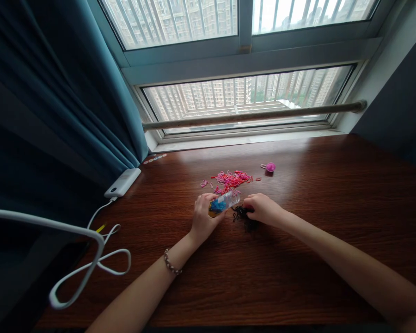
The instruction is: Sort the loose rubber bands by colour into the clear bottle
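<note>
My left hand [205, 213] is closed around a clear bottle [231, 198] that lies tilted, its open mouth toward the right. Blue and yellow bits show inside the bottle. Just right of its mouth, my right hand [262, 208] has its fingers pressed together at a small heap of black rubber bands [241, 212], some of them under the fingertips. Beyond the bottle lies a loose pile of pink and red rubber bands [232, 179]. A round pink cap [270, 167] with a loop attached sits farther back on the right.
The brown wooden table [333, 185] reaches to a window with a horizontal rail [256, 117]. At the left, a white power bank [122, 183] lies by the blue curtain [90, 92]. Its white cable [100, 249] loops over the table's left side.
</note>
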### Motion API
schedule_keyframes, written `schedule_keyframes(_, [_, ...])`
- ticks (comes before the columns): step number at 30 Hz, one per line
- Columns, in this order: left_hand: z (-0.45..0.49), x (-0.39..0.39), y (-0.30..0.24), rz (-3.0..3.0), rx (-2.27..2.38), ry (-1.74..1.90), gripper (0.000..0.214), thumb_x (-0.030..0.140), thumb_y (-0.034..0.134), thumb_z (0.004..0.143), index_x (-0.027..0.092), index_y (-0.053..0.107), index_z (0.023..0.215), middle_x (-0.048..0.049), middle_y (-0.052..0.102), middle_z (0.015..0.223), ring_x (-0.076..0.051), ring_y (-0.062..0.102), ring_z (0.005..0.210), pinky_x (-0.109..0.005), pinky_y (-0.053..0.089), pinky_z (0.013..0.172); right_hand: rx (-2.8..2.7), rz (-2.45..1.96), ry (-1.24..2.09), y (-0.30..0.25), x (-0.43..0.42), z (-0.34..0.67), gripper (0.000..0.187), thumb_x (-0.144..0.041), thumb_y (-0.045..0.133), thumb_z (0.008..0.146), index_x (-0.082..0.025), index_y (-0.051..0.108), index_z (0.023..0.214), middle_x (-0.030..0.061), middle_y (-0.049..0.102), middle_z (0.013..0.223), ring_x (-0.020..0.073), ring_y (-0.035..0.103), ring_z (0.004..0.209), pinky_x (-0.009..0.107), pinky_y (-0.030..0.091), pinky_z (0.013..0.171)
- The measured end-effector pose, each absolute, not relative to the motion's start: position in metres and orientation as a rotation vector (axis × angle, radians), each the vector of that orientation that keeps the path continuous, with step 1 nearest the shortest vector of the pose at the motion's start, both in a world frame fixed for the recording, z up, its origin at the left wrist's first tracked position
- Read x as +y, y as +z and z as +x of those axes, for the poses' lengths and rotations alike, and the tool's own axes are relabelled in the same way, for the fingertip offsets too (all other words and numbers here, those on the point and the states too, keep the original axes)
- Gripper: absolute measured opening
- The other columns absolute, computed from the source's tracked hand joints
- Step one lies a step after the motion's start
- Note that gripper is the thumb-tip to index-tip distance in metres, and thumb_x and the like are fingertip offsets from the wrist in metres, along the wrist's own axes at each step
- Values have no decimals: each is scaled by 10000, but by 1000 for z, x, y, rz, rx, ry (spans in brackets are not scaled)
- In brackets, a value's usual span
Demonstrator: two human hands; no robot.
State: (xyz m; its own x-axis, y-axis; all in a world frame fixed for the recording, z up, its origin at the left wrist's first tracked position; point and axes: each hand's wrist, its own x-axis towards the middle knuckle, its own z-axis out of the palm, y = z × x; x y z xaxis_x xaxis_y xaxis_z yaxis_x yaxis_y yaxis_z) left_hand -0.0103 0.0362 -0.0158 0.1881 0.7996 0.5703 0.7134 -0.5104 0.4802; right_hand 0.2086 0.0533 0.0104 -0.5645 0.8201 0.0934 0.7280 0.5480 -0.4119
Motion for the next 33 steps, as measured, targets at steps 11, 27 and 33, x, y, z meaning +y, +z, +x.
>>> schedule_keyframes(11, [-10, 37, -16, 2465, 1630, 1147, 308, 310, 617, 721, 206, 537, 999, -62, 553, 994, -225, 483, 951, -371, 358, 835, -1908, -1233, 1214, 37, 73, 237, 151, -222, 643, 617, -132, 674, 735, 18, 646, 626, 128, 587, 582, 224, 449, 527])
schedule_keyframes(27, [-8, 31, -17, 2592, 1538, 1133, 331, 339, 609, 727, 226, 560, 1033, -72, 549, 1015, -226, 479, 963, -379, 329, 861, -1808, -1293, 1045, 27, 57, 217, 167, -239, 671, 605, -137, 660, 736, 25, 663, 678, 146, 613, 637, 230, 478, 569])
schedule_keyframes(33, [-7, 31, -17, 2610, 1536, 1126, 323, 350, 602, 735, 228, 565, 1032, -74, 549, 1012, -223, 480, 958, -375, 323, 857, -1868, -1322, 810, 27, 50, 213, 108, -247, 667, 615, -153, 631, 652, 2, 628, 604, 131, 582, 567, 218, 431, 509])
